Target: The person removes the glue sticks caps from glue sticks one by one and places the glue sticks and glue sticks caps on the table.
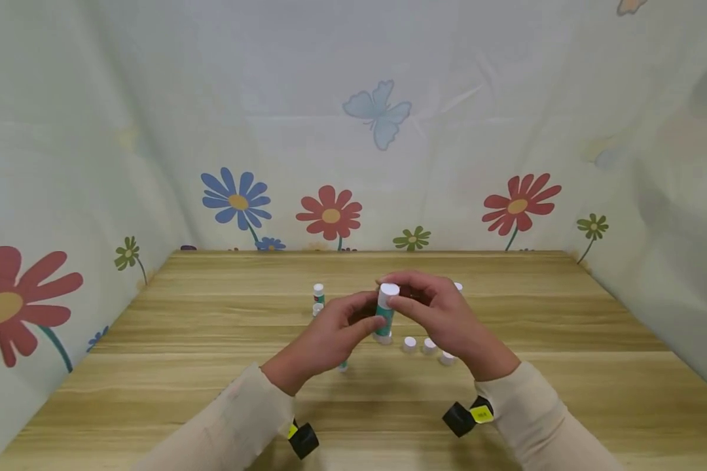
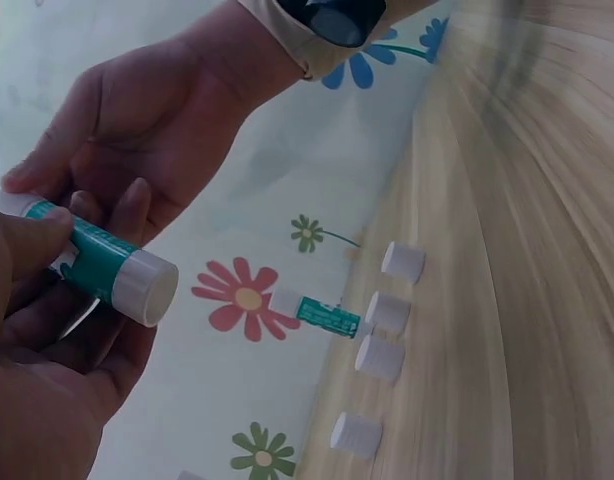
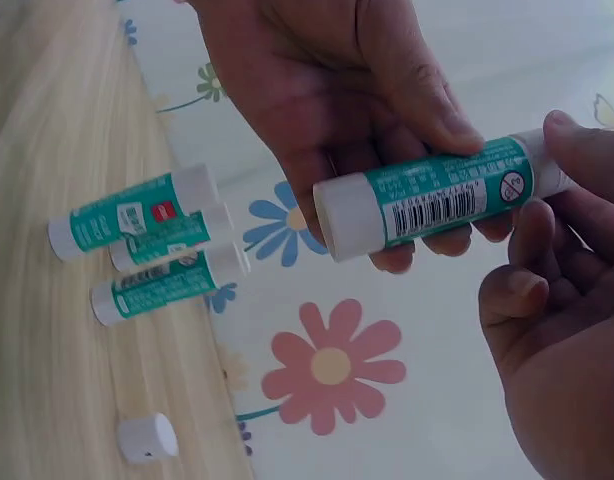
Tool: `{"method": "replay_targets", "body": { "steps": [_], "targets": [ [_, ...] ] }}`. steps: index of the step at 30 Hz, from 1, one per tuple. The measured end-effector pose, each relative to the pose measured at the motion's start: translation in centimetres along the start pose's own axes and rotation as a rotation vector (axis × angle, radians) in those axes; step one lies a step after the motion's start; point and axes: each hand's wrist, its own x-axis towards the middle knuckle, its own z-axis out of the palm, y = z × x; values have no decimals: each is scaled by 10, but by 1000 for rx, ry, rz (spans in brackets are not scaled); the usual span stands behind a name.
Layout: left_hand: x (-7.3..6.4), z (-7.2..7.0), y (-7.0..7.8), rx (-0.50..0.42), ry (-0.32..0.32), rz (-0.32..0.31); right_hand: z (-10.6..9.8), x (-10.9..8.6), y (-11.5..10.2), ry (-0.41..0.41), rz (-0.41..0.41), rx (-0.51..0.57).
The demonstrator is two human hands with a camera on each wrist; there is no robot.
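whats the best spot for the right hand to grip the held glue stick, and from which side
Probably the white upper end of the glue stick, with a light pinch across it from the right: it is round and sits above where the left hand holds the teal body.

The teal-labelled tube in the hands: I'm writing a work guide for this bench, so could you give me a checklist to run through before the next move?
1. Teal-labelled tube steadied: ok, the left hand grips its labelled middle.
2. Right hand placed: ok, it pinches the white top end.
3. Top end fully seated: cannot tell, fingers cover part of the join.
4. Held tube clear of the loose white caps: ok, the left wrist view shows a gap.
5. Other tubes standing: ok, three stand together in the right wrist view.
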Motion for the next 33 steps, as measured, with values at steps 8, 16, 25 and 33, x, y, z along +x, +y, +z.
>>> {"method": "replay_targets", "body": {
  "steps": [8,16,25,33],
  "targets": [
    [0,3,1,-37,111,-15,5,0,0,107,118,-36],
    [1,11,0,64,258,-25,17,-1,-2,296,201,-86],
    [-1,0,1,-29,48,-19,3,-2,-8,114,107,-104],
    [-1,-6,3,-65,-48,10,-7,-3,-10,-45,52,-38]
  ]
}}
